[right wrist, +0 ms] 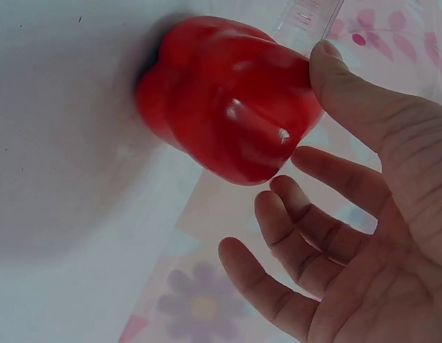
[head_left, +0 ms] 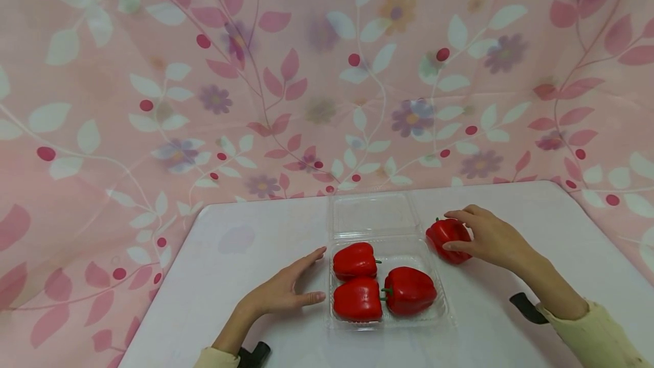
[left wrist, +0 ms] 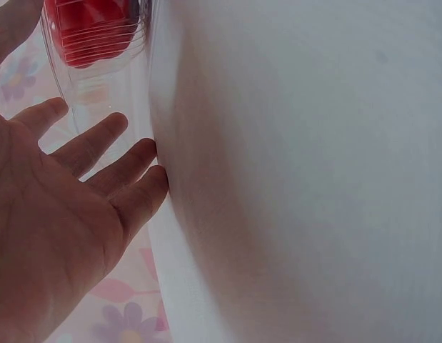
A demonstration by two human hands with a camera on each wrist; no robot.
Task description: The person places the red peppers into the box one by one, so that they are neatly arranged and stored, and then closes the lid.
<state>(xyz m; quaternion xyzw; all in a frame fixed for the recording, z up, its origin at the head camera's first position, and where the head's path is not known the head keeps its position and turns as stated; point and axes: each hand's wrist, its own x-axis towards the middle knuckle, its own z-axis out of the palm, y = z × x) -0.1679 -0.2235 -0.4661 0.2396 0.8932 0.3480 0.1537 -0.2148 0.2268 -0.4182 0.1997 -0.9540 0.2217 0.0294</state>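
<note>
My right hand (head_left: 487, 235) is over a red bell pepper (head_left: 443, 237) on the table, just right of a clear plastic clamshell container (head_left: 409, 255). In the right wrist view, the thumb and index fingertip come right to the edge of this bell pepper (right wrist: 235, 100), while the other fingers spread apart below it. My left hand (head_left: 278, 291) lies beside the container's left side, thumb and fingers apart, holding nothing. Inside the container sit three more red bell peppers: one at back left (head_left: 354, 260), another at front left (head_left: 357, 299), the third at front right (head_left: 410, 290).
The container's lid (head_left: 373, 214) is folded back toward the table's far edge. A white cloth covers the table (head_left: 265, 237), and a pink floral curtain (head_left: 306, 72) hangs behind it. Dark straps show at both wrists.
</note>
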